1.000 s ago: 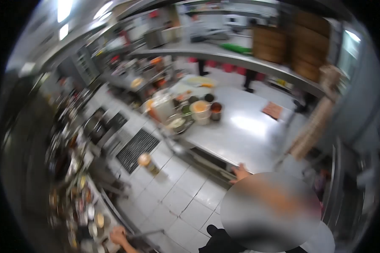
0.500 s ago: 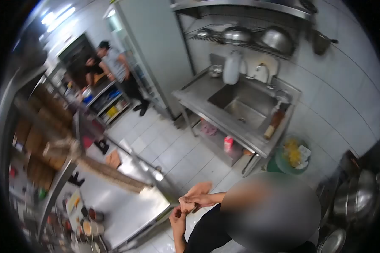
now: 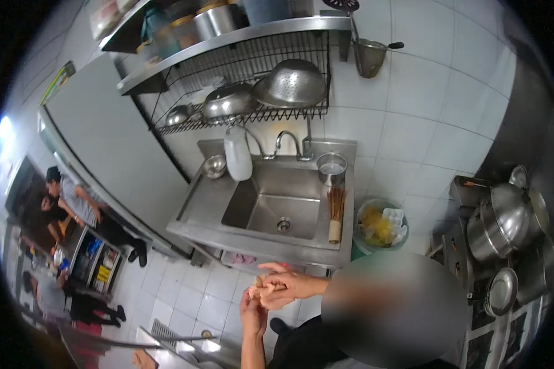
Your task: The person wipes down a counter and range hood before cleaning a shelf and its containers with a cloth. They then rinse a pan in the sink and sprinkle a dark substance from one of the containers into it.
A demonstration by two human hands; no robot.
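Both my hands are close together in front of the sink. My left hand reaches up from the bottom, its fingers pinched on the edge of a crumpled pale pink piece. My right hand comes in from the right, fingers curled over the same piece. What the piece is made of, I cannot make out. A steel sink lies just beyond my hands, with a short bundled brush on its right rim. A white jug stands at its back left.
A bin with yellow scraps stands right of the sink. Large steel pots crowd the stove side. Steel bowls sit on a wire rack above. Several people stand far left. A metal table edge is at lower left.
My view has swung right, bringing the sink to the middle and moving the metal table towards the lower left. My hands have stayed together on the pale pink piece, which looks more bunched up.
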